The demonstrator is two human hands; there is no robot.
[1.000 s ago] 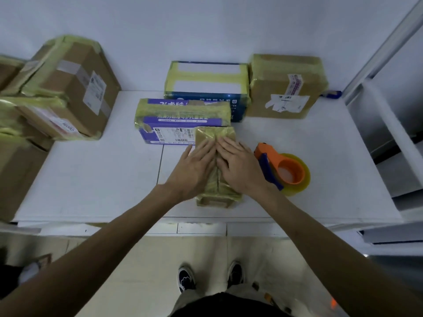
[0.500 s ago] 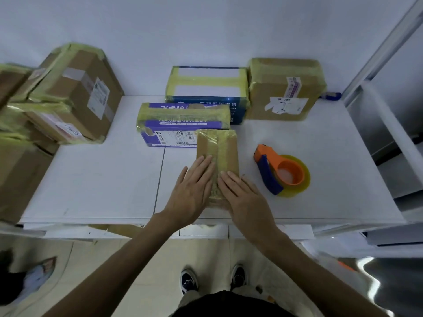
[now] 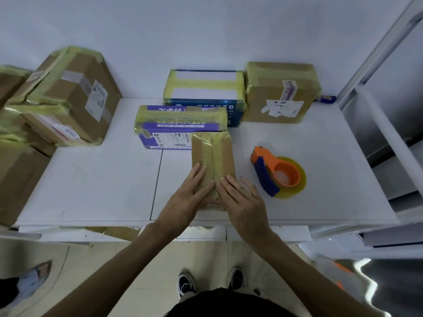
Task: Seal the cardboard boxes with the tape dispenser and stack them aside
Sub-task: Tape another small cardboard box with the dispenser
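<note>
Tape [image 3: 214, 154] runs lengthwise down the small flat brown cardboard box [image 3: 225, 156], which lies on the white table [image 3: 103, 179] straight ahead of me. Its far end is against the purple taped carton [image 3: 180, 124], as far as I can tell. My left hand [image 3: 190, 197] and right hand [image 3: 242, 200] are both flat with fingers straight, pressing the near end of the strip. Neither grips anything. The orange-and-blue tape dispenser with its yellow roll [image 3: 277, 172] sits just right of the box, untouched.

Judgement: this box is nearly sealed, and moving it aside is left. The pile of taped brown boxes [image 3: 68, 97] at the table's left looks like the stack. The purple carton at the back looks sealed but not yet stacked.
</note>
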